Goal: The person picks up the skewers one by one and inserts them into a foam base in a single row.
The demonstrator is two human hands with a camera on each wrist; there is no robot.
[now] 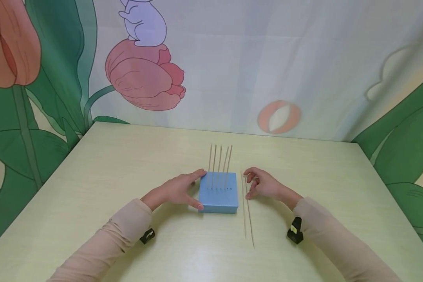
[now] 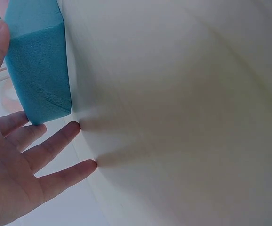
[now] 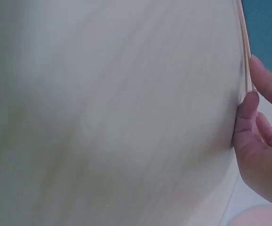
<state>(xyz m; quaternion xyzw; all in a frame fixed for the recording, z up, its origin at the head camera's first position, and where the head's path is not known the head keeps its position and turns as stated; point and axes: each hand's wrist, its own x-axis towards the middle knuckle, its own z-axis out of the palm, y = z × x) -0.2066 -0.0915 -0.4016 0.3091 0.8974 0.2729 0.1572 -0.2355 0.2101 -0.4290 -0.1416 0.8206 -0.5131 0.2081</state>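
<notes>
A blue foam-like block [image 1: 218, 199] lies on the table, with a row of holes in its top. Several thin wooden sticks [image 1: 219, 166] stand upright in that row, and two holes at its right end hold none. My left hand [image 1: 178, 188] grips the block's left side, thumb at the near corner and fingers at the far one; the left wrist view shows the fingers [image 2: 56, 146] spread behind it. To the block's right, two loose sticks [image 1: 249, 219] lie side by side. My right hand [image 1: 266, 184] touches their far part, thumb and fingers apart [image 3: 260, 155].
The pale wooden table [image 1: 155, 152] runs back to a printed curtain [image 1: 232, 78] with flowers and a rabbit. Black wrist devices [image 1: 295, 231] sit below both sleeves.
</notes>
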